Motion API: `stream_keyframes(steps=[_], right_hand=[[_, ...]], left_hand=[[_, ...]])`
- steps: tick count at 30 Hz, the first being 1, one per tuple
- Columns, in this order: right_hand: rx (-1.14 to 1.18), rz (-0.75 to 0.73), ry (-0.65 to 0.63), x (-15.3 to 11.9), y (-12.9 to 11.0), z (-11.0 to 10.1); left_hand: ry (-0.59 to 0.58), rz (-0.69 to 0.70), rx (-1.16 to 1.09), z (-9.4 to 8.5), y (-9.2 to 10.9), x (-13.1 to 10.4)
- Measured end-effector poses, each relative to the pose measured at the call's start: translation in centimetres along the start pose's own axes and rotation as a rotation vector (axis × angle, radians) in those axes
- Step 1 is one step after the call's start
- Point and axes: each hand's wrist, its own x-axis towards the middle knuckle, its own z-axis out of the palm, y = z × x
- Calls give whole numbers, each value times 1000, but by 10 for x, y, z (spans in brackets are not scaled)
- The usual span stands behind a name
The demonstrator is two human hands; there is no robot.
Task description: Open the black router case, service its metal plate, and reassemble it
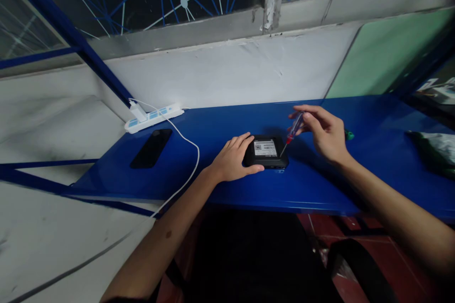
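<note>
A flat black device with a white printed label [266,148] lies on the blue table. My left hand [232,156] grips its left end, fingers along the far side and thumb along the near edge. In my right hand [325,130] is a screwdriver [295,128] with a clear purplish handle and a red collar, pinched between thumb and fingers. Its thin shaft slants down to the right part of the device, close to the label's lower right corner. Whether the tip sits in a screw is too small to tell.
To the left are a black phone [151,148] and a white power strip [154,117] with a plugged-in charger. A white cable [197,151] runs over the table's front edge. A small green object [349,135] lies behind my right hand; a green-and-silver bag [435,151] rests far right.
</note>
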Motion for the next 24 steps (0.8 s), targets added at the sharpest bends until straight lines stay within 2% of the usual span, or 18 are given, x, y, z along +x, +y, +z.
stream_keyframes(steps=[7, 15, 24], right_hand=[[64, 67, 3, -2, -2, 0], [-41, -12, 49, 1, -3, 2], [13, 51, -16, -1, -2, -1]], left_hand=[[10, 10, 8, -1, 2, 0], [18, 11, 15, 0, 0, 0], [1, 8, -5, -2, 3, 0]])
